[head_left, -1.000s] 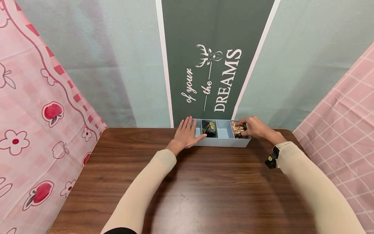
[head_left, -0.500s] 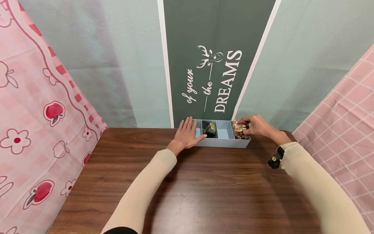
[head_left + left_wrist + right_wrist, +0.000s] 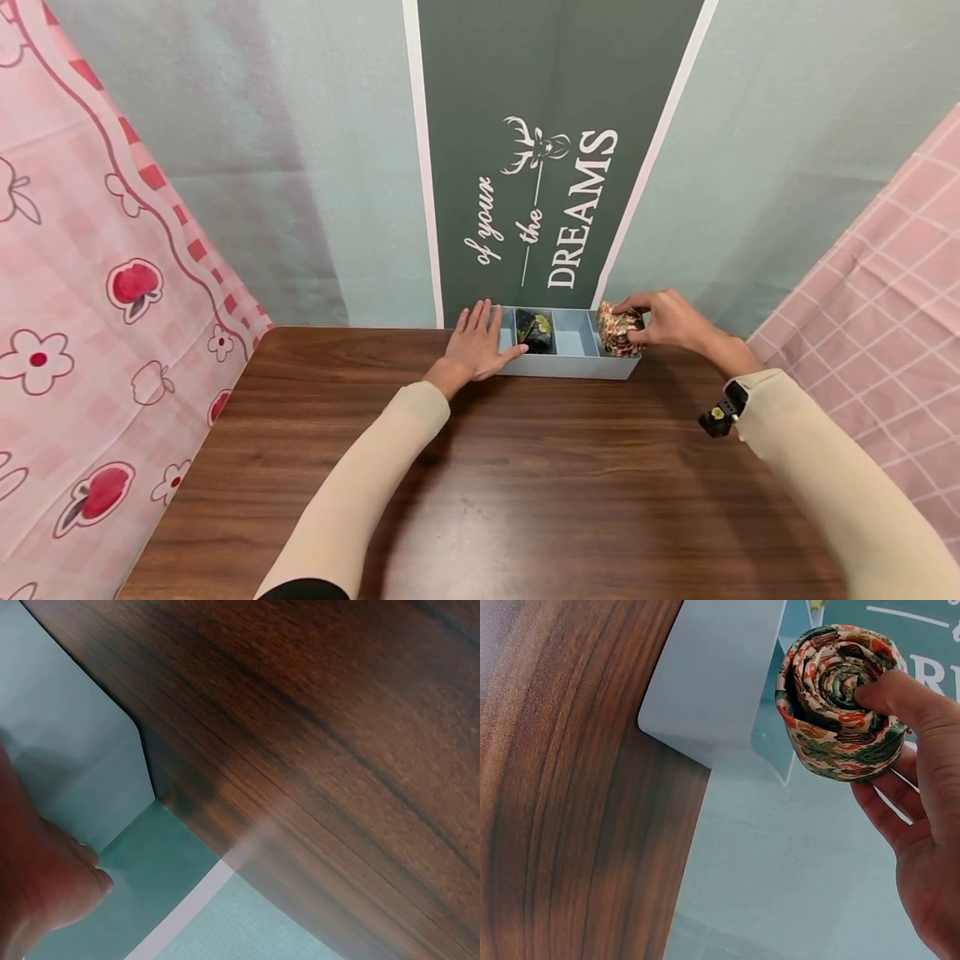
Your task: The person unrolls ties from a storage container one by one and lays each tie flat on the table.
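Table (image 3: 450, 450), box (image 3: 566, 367), and a patterned roll (image 3: 847, 746) riding higher at the box's right end.
The table carries the box at its far edge and spreads out in front of it. The box keeps its place. Hands are well apart, one at each end of it: the left hand (image 3: 476, 343) lies with fingers spread over the box's left end, gripping nothing and probably steadying it; the right hand (image 3: 667, 321), at the right end, pinches the patterned roll, thumb on the coiled face. That roll has risen over the last second, so it seems to be leaving its compartment; whether its underside clears the rim, I cannot tell. The dark roll (image 3: 536, 332), inside the box beside the left hand, stays put.
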Available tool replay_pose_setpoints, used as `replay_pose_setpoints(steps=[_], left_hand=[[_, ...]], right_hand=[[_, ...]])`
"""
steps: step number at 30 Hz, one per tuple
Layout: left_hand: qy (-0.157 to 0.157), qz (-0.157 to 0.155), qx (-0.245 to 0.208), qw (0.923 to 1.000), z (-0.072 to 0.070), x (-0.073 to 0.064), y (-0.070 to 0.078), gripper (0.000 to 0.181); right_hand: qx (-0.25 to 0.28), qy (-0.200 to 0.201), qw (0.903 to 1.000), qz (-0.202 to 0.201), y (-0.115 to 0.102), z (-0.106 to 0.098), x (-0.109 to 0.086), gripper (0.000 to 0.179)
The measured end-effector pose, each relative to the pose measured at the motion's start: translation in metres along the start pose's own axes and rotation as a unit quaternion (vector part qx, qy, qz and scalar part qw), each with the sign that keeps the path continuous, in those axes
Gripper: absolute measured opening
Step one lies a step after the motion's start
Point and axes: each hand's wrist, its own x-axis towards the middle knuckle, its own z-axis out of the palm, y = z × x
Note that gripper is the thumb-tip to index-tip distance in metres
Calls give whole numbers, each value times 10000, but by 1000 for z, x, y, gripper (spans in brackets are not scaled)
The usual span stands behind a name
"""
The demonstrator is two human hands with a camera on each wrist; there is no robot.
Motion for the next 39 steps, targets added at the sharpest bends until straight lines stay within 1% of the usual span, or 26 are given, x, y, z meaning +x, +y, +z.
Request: replay_pose_setpoints(steps=[5,8,13,18,23,27,29,33,39], left_hand=[[102,43,-147,9998,-2,-5,-1,100],[117,72,-221,9997,-2,-5,-2,100],[102,125,-198,9997,-3,-4,-6,100],[181,225,-181,9994,-7,-9,-9,100],[323,349,-221,9986,-10,-13,-11,99],[487,535,-215,9971,-14,-16,-10,100],[568,636,-212,9961,-17,-20,-8,99],[682,821,-235,9940,-22,-33,-4,99],[791,1140,-131,9902,-23,-52,1,98]], right_hand=[[89,50,9998,-195,-9,-1,-2,40],[99,89,9995,-273,-14,-2,-3,40],[21,134,9986,-505,-23,-3,-6,41],[-104,168,9964,-825,-33,-4,-11,42],[-83,135,9946,-1030,-42,-5,-15,43],[-130,159,9923,-1225,-49,-3,-19,44],[-160,178,9905,-1351,-52,-1,-21,44],[-207,201,9876,-1542,-57,6,-27,45],[-46,146,9881,-1527,-64,17,-37,46]])
